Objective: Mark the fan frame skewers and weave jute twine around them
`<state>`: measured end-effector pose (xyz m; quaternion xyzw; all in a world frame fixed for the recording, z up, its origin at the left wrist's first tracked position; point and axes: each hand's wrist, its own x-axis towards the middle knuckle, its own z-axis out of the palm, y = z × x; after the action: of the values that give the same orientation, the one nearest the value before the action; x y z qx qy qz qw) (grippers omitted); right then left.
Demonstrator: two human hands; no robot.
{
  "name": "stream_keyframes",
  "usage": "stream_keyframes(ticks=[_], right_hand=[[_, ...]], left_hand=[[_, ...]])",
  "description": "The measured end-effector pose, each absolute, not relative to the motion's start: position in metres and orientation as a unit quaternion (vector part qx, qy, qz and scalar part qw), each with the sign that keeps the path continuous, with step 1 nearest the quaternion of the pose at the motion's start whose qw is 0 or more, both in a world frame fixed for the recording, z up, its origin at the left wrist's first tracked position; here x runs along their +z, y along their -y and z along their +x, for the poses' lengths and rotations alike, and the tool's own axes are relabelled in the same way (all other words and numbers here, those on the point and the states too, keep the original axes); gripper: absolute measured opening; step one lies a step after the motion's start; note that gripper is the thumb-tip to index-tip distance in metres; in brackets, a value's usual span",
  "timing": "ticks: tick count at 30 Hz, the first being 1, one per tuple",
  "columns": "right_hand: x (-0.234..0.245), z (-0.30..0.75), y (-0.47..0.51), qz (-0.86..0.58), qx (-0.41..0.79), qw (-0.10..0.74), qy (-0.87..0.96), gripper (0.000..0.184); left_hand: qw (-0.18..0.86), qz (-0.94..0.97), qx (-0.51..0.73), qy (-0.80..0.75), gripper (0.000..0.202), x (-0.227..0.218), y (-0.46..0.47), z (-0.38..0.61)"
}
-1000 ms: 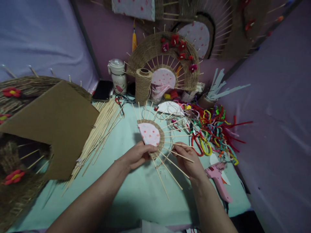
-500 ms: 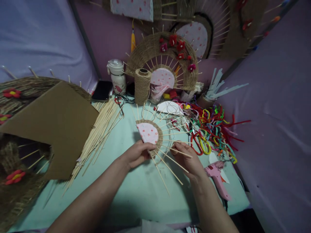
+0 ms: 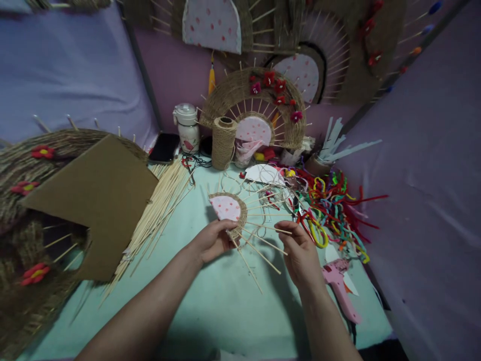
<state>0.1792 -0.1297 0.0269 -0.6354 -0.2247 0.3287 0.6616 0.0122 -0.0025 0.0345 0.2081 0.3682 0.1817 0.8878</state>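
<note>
My left hand [image 3: 218, 239] grips the lower corner of a small half-round fan [image 3: 226, 206], thumb on top. Its middle is pale fabric with red spots, edged by a woven twine band [image 3: 242, 210]. Thin bamboo sticks [image 3: 263, 256] spread out from that band to the right and downward. Off to the right, beside the stick tips, my right hand [image 3: 300, 250] has thumb and forefinger pinched together. A thin strand of twine [image 3: 259, 234] curves between the sticks toward those fingers; the pinch itself is partly hidden.
Loose bamboo sticks [image 3: 161, 200] and cardboard [image 3: 93, 200] lie left. Behind the fan stand a twine spool [image 3: 223, 145], a white bottle [image 3: 188, 130] and a larger flowered fan [image 3: 233, 93]. Scissors [image 3: 313, 230], colourful pipe cleaners [image 3: 338, 205] and a pink glue gun [image 3: 341, 288] lie right.
My right hand has drawn away from the woven band, out to the right toward the stick tips. The left hand keeps its hold on the fan. The camera view has tilted up slightly.
</note>
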Motion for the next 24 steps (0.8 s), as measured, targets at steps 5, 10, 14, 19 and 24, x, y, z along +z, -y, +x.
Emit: stream_keyframes(ticks=[5, 10, 14, 19, 24], right_hand=[[0.031, 0.168, 0.132, -0.621, 0.355, 0.656, 0.24, 0.031], [0.034, 0.163, 0.129, -0.622, 0.343, 0.646, 0.279, 0.025], [0.035, 0.16, 0.127, -0.626, 0.306, 0.65, 0.304, 0.025], [0.044, 0.153, 0.125, -0.646, 0.26, 0.645, 0.315, 0.023], [0.052, 0.152, 0.123, -0.657, 0.213, 0.643, 0.33, 0.023]], left_hand=[[0.887, 0.203, 0.187, -0.371, 0.013, 0.036, 0.003, 0.014], [0.888, 0.214, 0.184, -0.364, 0.012, 0.037, 0.003, 0.013], [0.868, 0.265, 0.225, -0.355, 0.024, 0.037, 0.005, 0.014], [0.789, 0.357, 0.351, -0.355, 0.077, 0.038, 0.008, 0.019], [0.727, 0.447, 0.393, -0.342, 0.058, 0.038, 0.008, 0.018]])
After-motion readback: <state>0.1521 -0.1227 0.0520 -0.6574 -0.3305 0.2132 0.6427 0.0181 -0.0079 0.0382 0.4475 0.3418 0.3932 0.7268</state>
